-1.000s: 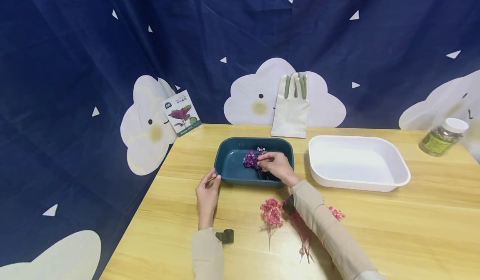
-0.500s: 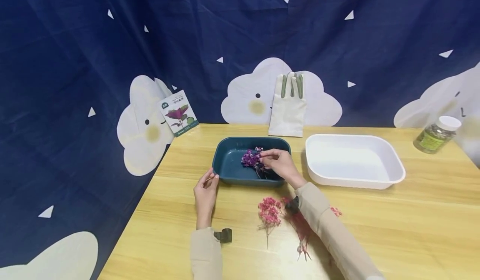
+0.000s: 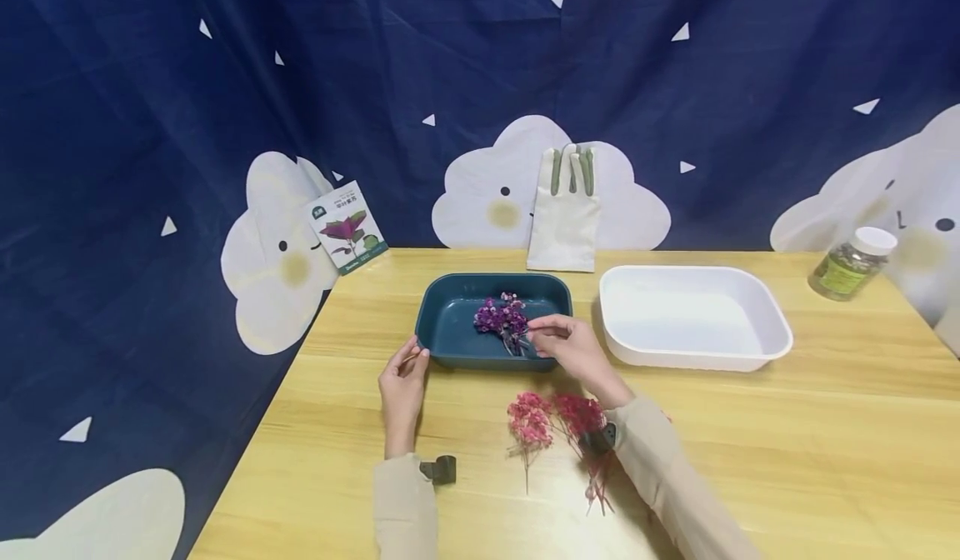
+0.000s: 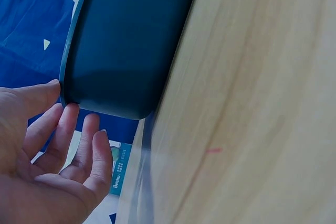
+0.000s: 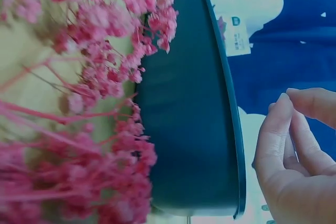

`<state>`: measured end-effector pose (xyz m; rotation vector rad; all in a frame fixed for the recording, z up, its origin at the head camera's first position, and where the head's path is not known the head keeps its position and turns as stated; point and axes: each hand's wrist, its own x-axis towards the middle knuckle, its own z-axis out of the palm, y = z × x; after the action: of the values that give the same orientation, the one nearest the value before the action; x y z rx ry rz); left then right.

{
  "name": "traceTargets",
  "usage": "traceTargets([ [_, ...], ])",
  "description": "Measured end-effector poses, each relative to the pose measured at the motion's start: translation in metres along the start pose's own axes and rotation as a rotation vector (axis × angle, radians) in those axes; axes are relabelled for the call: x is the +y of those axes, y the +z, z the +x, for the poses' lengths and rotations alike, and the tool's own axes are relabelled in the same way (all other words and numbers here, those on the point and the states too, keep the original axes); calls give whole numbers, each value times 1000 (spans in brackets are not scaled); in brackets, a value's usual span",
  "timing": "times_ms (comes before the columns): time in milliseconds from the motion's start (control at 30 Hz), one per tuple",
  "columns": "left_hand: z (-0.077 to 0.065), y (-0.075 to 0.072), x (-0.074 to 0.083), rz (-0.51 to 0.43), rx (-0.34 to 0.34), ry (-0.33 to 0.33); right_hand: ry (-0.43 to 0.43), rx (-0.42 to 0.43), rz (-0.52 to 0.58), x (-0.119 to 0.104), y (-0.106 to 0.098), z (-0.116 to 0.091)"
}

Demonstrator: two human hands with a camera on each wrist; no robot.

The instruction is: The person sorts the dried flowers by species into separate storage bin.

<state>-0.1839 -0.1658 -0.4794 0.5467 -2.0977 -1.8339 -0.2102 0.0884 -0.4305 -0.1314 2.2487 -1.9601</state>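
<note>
In the head view, my left hand (image 3: 402,383) holds the front left corner of a teal plastic basin (image 3: 450,331). Its thumb and index finger pinch the rim, as the left wrist view shows. A small bunch of purple dried flowers (image 3: 497,317) lies inside the basin, stems toward the front. Just right of it, over the basin's front right part, my right hand (image 3: 577,353) hovers with loosely bent fingers, and nothing shows between them. Pink dried flowers (image 3: 529,420) lie on the table before the basin, with another pink bunch (image 3: 579,414) partly under my right wrist.
To the right stands a white basin (image 3: 697,314). A lidded jar (image 3: 852,264) is at the far right. Gardening gloves (image 3: 564,227) lean on the curtain behind the teal basin, and a seed packet (image 3: 347,231) stands at the table's back left corner.
My right hand has drawn back to the right, off the purple flowers, which stay in the basin. My left hand keeps its hold on the rim. The head view has shifted slightly right.
</note>
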Motion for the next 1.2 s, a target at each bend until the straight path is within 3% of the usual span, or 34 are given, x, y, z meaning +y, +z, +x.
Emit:
traceTargets([
  [533,4,-1,-1,-3,5,33,51,24,70,10,-12,-50],
  [733,5,0,1,-9,0,21,76,113,57,13,-22,-64],
  [967,5,0,1,-8,6,23,118,217,2,20,-48,-79],
  [1200,3,1,-2,-19,12,22,113,333,-24,26,-88,-89],
])
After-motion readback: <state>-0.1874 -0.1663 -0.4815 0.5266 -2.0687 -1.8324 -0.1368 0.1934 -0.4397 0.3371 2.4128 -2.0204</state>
